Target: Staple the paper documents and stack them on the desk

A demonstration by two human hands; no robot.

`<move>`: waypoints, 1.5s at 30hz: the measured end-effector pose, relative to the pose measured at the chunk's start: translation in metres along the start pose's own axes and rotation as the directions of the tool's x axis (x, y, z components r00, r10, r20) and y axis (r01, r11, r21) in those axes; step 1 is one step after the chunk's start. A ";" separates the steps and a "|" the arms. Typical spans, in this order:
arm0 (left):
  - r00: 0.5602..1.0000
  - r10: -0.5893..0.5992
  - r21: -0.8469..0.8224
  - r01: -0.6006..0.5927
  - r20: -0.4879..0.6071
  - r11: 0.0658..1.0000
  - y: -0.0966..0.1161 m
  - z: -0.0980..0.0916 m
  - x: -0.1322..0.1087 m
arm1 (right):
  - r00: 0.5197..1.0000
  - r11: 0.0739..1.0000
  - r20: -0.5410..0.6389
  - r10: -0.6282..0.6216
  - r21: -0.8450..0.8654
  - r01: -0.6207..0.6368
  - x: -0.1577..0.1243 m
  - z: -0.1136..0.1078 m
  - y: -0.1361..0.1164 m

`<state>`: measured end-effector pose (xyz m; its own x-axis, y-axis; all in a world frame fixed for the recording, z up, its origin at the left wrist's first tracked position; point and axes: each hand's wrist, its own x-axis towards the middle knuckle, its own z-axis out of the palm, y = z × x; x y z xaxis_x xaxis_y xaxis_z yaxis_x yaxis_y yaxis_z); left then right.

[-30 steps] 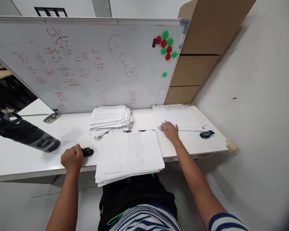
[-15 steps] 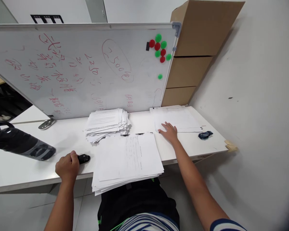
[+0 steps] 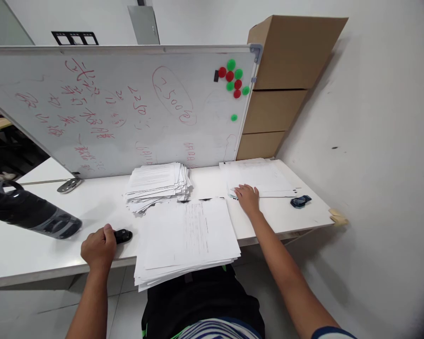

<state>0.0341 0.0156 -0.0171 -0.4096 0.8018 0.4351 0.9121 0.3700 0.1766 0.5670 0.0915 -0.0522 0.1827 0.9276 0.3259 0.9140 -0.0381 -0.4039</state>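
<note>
Checking head view, only one: left hand in a fist round a black tool at the front of the desk, fingers curled in, thumb on top; tool's end sticks out toward the front pile, probably parked close for reach. Front pile sits between the hands, overhanging the desk edge above the lap, likely so both hands get at it. Back pile just behind, edges ragged, seemingly set back to leave room. Right hand at the near-left corner of the right sheets, fingers close together, slightly bent; cannot tell if pinching or resting, corner being easiest to get at. Bottle left, apart from paper, presumably out of the way. Boxes at the whiteboard's right end, maybe propping it.
</note>
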 end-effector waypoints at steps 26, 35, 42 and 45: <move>0.990 0.040 -0.036 -0.045 -0.132 0.998 -0.007 0.013 0.001 | 0.796 0.888 -0.423 -0.433 -0.045 0.458 -0.037 -0.040 -0.062; 0.987 0.125 -0.632 -0.161 -0.102 0.758 0.046 -0.056 -0.065 | 0.574 0.529 -0.463 -0.675 0.238 0.815 -0.175 -0.082 -0.190; 0.651 0.070 -0.654 0.750 0.756 0.094 0.093 -0.124 -0.153 | 0.497 0.377 -0.447 -0.744 0.333 0.864 -0.219 -0.067 -0.207; 0.518 0.158 -0.528 0.849 0.841 0.026 0.091 -0.120 -0.161 | 0.457 0.334 -0.365 -0.811 0.352 0.874 -0.232 -0.058 -0.201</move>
<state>0.1856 -0.1356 0.0347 -0.0839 0.8681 -0.4892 -0.3136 0.4429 0.8399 0.3619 -0.1379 0.0032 -0.5254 0.3193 0.7887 0.3376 0.9291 -0.1512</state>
